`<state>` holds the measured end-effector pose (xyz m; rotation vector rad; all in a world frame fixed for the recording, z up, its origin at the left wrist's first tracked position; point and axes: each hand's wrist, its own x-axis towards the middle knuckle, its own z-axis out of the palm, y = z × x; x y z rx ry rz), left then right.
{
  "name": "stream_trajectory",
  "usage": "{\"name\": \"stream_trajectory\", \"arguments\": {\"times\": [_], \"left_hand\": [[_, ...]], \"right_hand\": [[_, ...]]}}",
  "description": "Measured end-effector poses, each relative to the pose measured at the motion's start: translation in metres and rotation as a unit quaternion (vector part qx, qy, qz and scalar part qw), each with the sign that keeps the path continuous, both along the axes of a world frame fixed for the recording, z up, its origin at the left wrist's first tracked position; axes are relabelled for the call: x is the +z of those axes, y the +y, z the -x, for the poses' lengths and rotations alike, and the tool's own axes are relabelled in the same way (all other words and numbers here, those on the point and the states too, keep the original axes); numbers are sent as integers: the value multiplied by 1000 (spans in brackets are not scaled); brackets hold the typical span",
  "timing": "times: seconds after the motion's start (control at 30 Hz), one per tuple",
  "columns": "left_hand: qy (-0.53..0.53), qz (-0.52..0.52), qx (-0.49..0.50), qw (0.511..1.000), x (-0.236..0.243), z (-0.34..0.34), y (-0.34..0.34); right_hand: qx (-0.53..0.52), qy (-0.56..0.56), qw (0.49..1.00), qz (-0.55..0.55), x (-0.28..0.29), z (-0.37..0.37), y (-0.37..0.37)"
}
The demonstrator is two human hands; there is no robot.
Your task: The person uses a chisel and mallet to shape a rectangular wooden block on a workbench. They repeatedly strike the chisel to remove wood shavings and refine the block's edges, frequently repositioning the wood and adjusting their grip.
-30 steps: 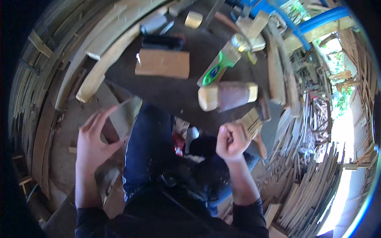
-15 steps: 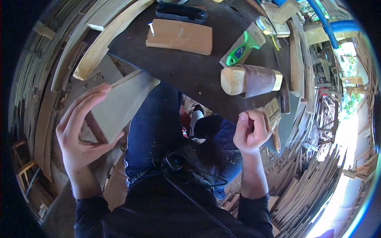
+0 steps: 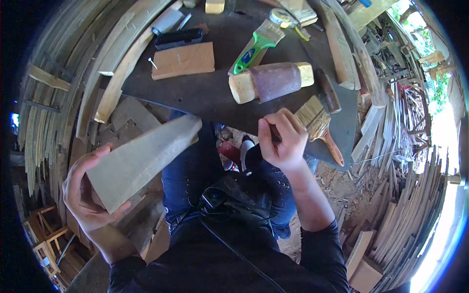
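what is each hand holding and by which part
The left hand holds a tapered wooden block by its wide end. The right hand grips a paintbrush by the handle, bristles pointing away.

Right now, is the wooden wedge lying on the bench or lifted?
Lifted: the left hand holds the wedge over the lap, clear of the bench.

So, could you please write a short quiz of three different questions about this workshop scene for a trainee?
1. True or false: the left hand holds a tapered grey wooden block.
2. What does the right hand grip?
A. a pale-bristled paintbrush
B. a steel saw
C. a glass jar
3. Fill in: brown sandpaper is wrapped around a pale wooden ____ on the dark worktable.

Key: 1 true; 2 A; 3 block.
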<state>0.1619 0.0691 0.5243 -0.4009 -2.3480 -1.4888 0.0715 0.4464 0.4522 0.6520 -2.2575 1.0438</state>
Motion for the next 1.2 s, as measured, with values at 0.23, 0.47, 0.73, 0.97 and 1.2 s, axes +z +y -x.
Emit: {"name": "stream_trajectory", "arguments": {"times": [0.23, 0.47, 0.73, 0.97, 1.2], "left_hand": [[65, 11, -83, 994, 38, -17, 5], [76, -61, -84, 992, 51, 0, 30], [14, -105, -41, 994, -8, 33, 39], [-4, -177, -25, 984, -45, 43, 64], [-57, -243, -112, 962, -54, 59, 74]], "right_hand": [[21, -29, 997, 66, 0, -4, 4], [-8, -21, 972, 232, 15, -11, 11], [-80, -12, 995, -60, 52, -32, 44], [-79, -137, 982, -107, 58, -5, 40], [-38, -173, 981, -79, 67, 30, 28]]}}
